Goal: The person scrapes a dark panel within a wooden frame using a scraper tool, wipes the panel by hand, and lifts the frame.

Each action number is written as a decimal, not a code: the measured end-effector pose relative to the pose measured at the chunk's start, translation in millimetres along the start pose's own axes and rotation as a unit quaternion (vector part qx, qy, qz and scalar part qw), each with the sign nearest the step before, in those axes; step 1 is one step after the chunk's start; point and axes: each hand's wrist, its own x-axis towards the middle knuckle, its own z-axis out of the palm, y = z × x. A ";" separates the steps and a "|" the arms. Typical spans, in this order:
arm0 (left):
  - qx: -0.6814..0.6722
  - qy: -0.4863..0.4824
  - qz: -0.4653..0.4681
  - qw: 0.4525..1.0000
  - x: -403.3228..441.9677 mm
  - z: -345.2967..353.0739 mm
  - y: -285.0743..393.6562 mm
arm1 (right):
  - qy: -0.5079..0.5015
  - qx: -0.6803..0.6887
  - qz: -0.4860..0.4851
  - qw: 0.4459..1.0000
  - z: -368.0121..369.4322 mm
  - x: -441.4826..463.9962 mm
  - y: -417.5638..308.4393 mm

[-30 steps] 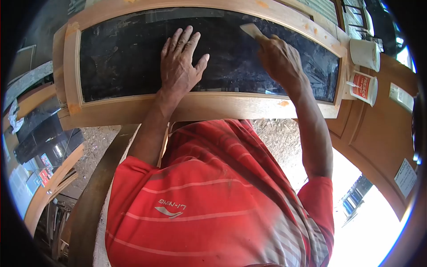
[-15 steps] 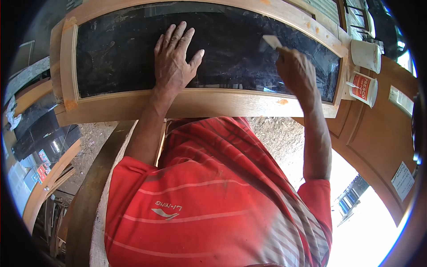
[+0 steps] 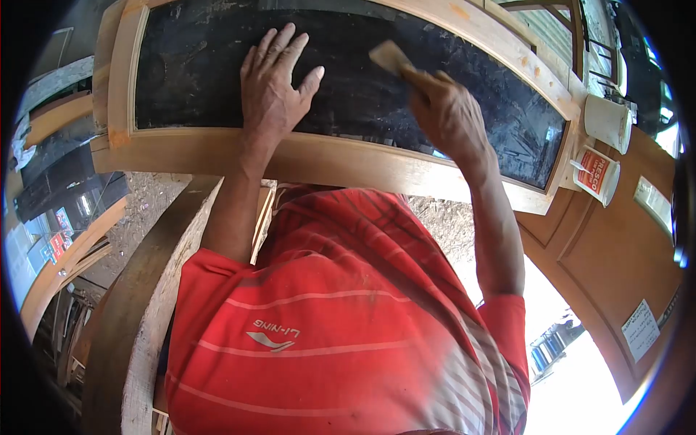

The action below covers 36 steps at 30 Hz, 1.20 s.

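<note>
A dark glossy panel, smudged and scratched, is set in a light wooden frame in front of me. My left hand lies flat on the panel's left half, fingers spread and holding nothing. Right of it, my right hand is wrapped round the handle of a scraper. The scraper's flat, pale blade points up and left over the middle of the panel; I cannot tell whether its edge touches the surface. Whitish streaks mark the panel's right end.
A white tub and a red-and-white labelled tub stand at the frame's right end. Beyond them leans a brown wooden door with a paper note. A wooden beam runs down at my left, near another framed dark pane.
My right hand has moved left with the scraper, towards the panel's middle. My left hand stays flat on the panel. The whole view has tilted slightly.
</note>
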 end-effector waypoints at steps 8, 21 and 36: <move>0.024 0.035 -0.021 0.999 6.8 -2.4 -6.7 | 0.037 0.028 0.013 0.999 30.6 -6.4 14.5; 0.064 0.062 -0.045 0.995 14.8 -10.5 -1.9 | 0.192 0.054 0.054 0.978 26.6 -36.0 12.3; 0.108 0.004 -0.046 0.993 20.5 25.6 44.0 | 0.196 0.081 0.113 0.971 16.6 -96.1 105.3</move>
